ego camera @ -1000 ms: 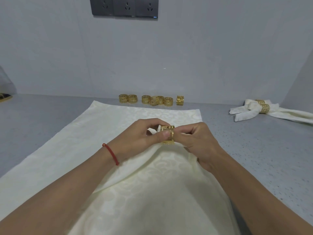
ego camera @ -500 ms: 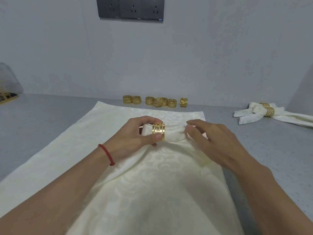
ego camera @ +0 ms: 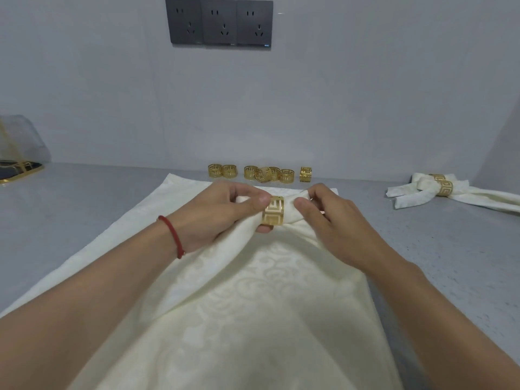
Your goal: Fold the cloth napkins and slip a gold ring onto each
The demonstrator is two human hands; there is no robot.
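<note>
A cream patterned napkin (ego camera: 253,299) is bunched at its far end and threaded through a gold ring (ego camera: 273,211). My left hand (ego camera: 222,212) pinches the napkin and the ring's left side between thumb and fingers. On the ring's right, my right hand (ego camera: 326,215) pinches the napkin tip that sticks out. Under it a flat napkin (ego camera: 118,243) of the same cloth is spread on the table. Several loose gold rings (ego camera: 264,173) stand in a row at the wall.
A finished napkin with its ring (ego camera: 439,190) lies at the far right on the grey table (ego camera: 450,263). A dark gold-rimmed tray (ego camera: 17,170) and a clear bag sit at the far left. Dark wall sockets (ego camera: 219,22) hang above.
The ring has slid further onto the bunched napkin. My right hand let go of the ring, opened, then came back and took the tip on the ring's right side.
</note>
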